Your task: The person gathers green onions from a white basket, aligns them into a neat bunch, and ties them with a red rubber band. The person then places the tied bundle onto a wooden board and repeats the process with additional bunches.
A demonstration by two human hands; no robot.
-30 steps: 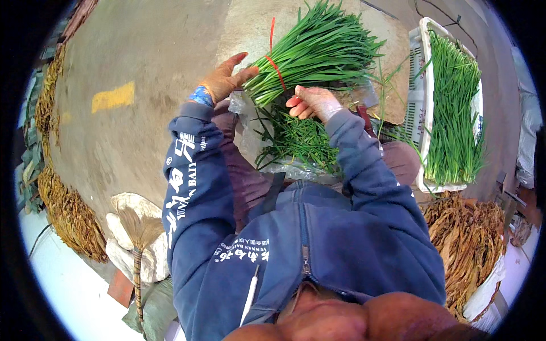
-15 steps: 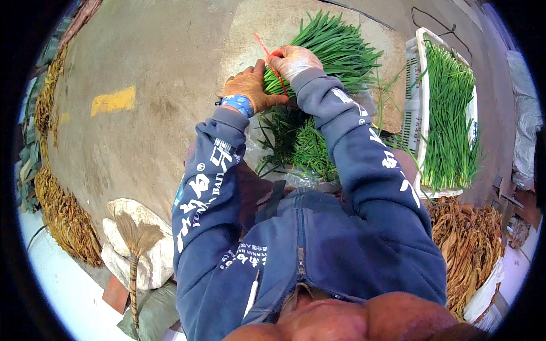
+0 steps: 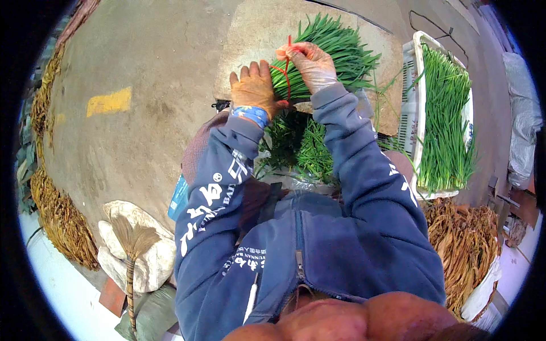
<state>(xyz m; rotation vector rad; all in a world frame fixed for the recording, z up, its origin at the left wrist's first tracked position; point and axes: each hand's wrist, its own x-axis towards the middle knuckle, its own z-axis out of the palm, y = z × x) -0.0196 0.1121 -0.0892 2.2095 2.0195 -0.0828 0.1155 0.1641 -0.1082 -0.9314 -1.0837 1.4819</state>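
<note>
A thick bunch of green chives lies across a board, leaf tips to the far right. A thin red tie loops around its near-left stem end. My right hand, in a pale, thin glove, pinches the tie just above the bunch. My left hand, in an orange-brown glove, is open against the stem ends, fingers stretched away from me and thumb pointing right; the palm is hidden. Loose dark greens lie between my forearms, on clear plastic.
The pale board rests under the bunch. To the right stands a white slatted crate filled with long green chives. Dried brown leaves are heaped near right and along the left. A straw broom leans on a white sack.
My right hand has moved right and slightly nearer, drawing the tie's end upright. My left hand's fingers have straightened and spread beside the stem ends.
</note>
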